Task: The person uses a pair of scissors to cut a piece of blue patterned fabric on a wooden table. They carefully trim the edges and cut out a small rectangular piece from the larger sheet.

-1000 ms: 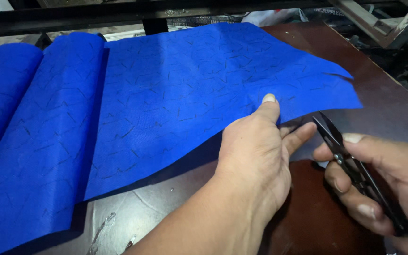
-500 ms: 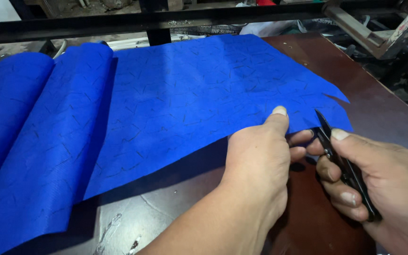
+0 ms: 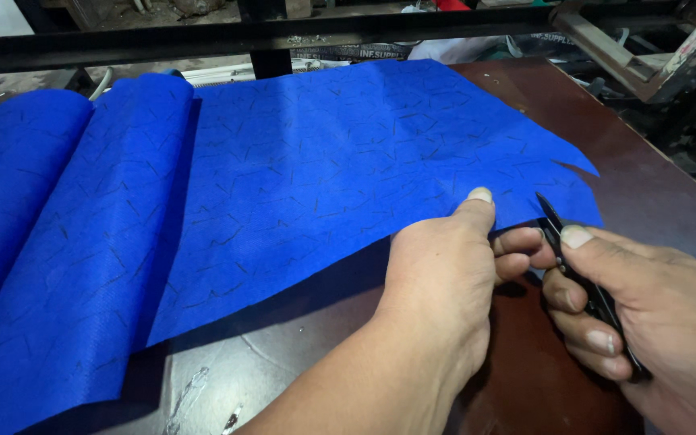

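A large sheet of blue fabric (image 3: 300, 161) with thin dark marks lies spread over a dark brown table (image 3: 654, 193), its left part rising in rolled folds. My left hand (image 3: 445, 274) pinches the sheet's near edge, thumb on top. My right hand (image 3: 646, 306) grips black scissors (image 3: 573, 258), whose pointed tip sits at the fabric's right edge beside my left fingers. A jagged cut notch shows in that right edge.
A black metal bar (image 3: 203, 40) runs across the back of the table. A metal frame (image 3: 646, 56) and machine parts stand at the back right. White items lie behind the fabric at the top.
My right hand has brought the scissors left and up to the fabric's edge, close against my left fingers. My left hand has kept its pinch on the edge.
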